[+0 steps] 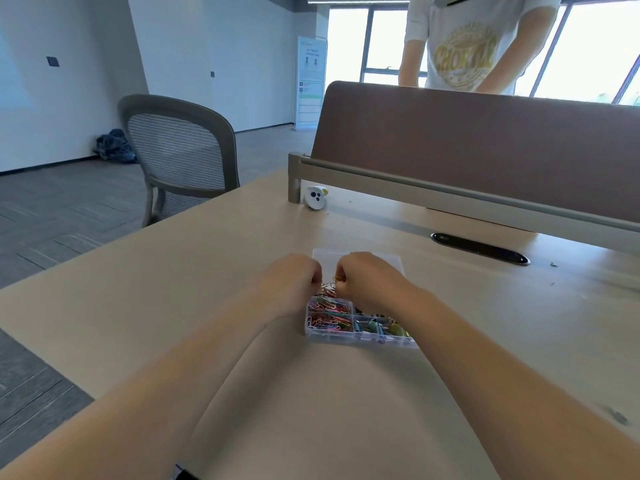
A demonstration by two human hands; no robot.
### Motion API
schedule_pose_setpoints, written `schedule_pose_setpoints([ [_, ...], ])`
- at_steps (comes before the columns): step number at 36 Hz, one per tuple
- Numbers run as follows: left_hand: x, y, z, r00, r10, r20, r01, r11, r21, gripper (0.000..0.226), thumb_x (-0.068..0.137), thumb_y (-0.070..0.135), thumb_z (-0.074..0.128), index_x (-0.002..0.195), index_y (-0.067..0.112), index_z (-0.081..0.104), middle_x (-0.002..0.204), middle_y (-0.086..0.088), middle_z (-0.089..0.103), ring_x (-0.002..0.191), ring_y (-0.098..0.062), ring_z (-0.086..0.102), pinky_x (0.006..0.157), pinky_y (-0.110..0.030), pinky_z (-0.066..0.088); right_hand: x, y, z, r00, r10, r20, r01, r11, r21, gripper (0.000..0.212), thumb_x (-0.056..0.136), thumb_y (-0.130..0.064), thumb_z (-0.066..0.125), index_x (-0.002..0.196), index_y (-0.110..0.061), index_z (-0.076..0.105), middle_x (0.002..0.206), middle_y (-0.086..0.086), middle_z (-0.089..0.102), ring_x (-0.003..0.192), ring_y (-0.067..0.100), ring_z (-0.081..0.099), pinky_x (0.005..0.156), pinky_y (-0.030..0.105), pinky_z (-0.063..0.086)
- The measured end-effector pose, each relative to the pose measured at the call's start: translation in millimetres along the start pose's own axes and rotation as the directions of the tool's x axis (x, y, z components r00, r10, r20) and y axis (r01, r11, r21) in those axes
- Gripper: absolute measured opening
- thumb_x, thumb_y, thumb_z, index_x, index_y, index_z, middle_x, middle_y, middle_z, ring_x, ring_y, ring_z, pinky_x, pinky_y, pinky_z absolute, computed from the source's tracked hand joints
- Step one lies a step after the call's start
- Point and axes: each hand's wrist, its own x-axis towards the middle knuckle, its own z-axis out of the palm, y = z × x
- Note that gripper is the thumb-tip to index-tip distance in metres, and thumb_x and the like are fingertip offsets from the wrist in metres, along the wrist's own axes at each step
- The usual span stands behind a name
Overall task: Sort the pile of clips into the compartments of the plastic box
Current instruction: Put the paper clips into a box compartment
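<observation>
1. The plastic box (pixel 360 337) sits on the worktop (pixel 242 271), past its middle and toward the far edge. Its clear lid (pixel 391 259) lies open behind it.
2. Much looks done already. The two compartments on the box's left side hold heaps of coloured paper clips (pixel 329 308), and the near right compartment holds binder clips (pixel 381 329). The far right compartment is mostly hidden by the right wrist, so I cannot tell what it holds.
3. A small pile of clips (pixel 327 291) is left, touching the far left part of the box, between the two hands. Whether it lies in the box or on the lid cannot be told.
4. The right hand (pixel 363 275) is curled, and its fingertips pinch a gold clip (pixel 337 279) just above the pile.
5. The left hand (pixel 291 277) is curled too, with its fingertips down at the pile. Whether it holds a clip there is hidden.
6. Judging by the small pile, the sorting is near its end, and the clips left look tangled.
</observation>
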Motion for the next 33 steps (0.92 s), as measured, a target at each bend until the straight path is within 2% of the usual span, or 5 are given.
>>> schedule_pose_setpoints([
  [3, 5, -3, 4, 1.0, 0.012, 0.004, -0.012, 1.0, 0.007, 0.013, 0.09, 0.018, 0.057, 0.095, 0.015, 0.069, 0.098, -0.004, 0.065, 0.081, -0.015, 0.047, 0.069, -0.026, 0.033, 8, -2, 1, 1.0, 0.01, 0.024, -0.009, 1.0, -0.025, 0.017, 0.089, -0.013, 0.055, 0.084, -0.003, 0.068, 0.084, 0.018, 0.067, 0.061, 0.022, 0.051, 0.052, 0.026, 0.038],
  [12, 11, -8, 9, 1.0, 0.025, -0.017, -0.025, 0.999, -0.031, 0.017, 0.089, 0.018, 0.059, 0.098, 0.015, 0.074, 0.097, -0.005, 0.07, 0.085, -0.02, 0.057, 0.069, -0.025, 0.036, 14, -5, -1, 0.977, 0.002, 0.212, 0.026, 0.991, -0.128, 0.028, 0.098, -0.021, 0.051, 0.118, -0.008, 0.065, 0.114, 0.012, 0.067, 0.101, 0.027, 0.063, 0.09, 0.034, 0.049],
  [16, 12, -9, 10, 0.999, 0.024, -0.033, -0.026, 0.999, -0.042, 0.02, 0.09, 0.019, 0.059, 0.103, 0.017, 0.074, 0.101, -0.005, 0.07, 0.092, -0.021, 0.061, 0.071, -0.026, 0.039, 9, 1, 2, 0.992, -0.099, 0.075, 0.104, 0.992, -0.066, 0.018, 0.092, -0.019, 0.055, 0.102, -0.011, 0.068, 0.098, 0.008, 0.067, 0.093, 0.027, 0.064, 0.08, 0.037, 0.052],
  [24, 10, -13, 10, 0.995, 0.07, -0.071, -0.073, 0.996, -0.042, 0.02, 0.091, 0.02, 0.058, 0.104, 0.02, 0.073, 0.106, -0.002, 0.069, 0.099, -0.02, 0.059, 0.083, -0.031, 0.047, 13, 2, 6, 0.997, -0.063, 0.047, 0.067, 0.993, -0.098, 0.021, 0.092, -0.014, 0.059, 0.107, -0.017, 0.073, 0.101, 0.007, 0.071, 0.089, 0.024, 0.065, 0.084, 0.034, 0.054],
  [33, 8, -15, 10, 0.992, 0.114, -0.061, -0.117, 0.992, -0.039, 0.019, 0.09, 0.018, 0.06, 0.1, 0.018, 0.075, 0.101, -0.001, 0.065, 0.093, -0.019, 0.059, 0.073, -0.024, 0.037, 11, 5, 10, 0.997, -0.075, -0.007, 0.074, 0.993, -0.089, 0.018, 0.091, -0.014, 0.061, 0.102, -0.018, 0.075, 0.099, 0.004, 0.071, 0.088, 0.021, 0.064, 0.081, 0.03, 0.051],
])
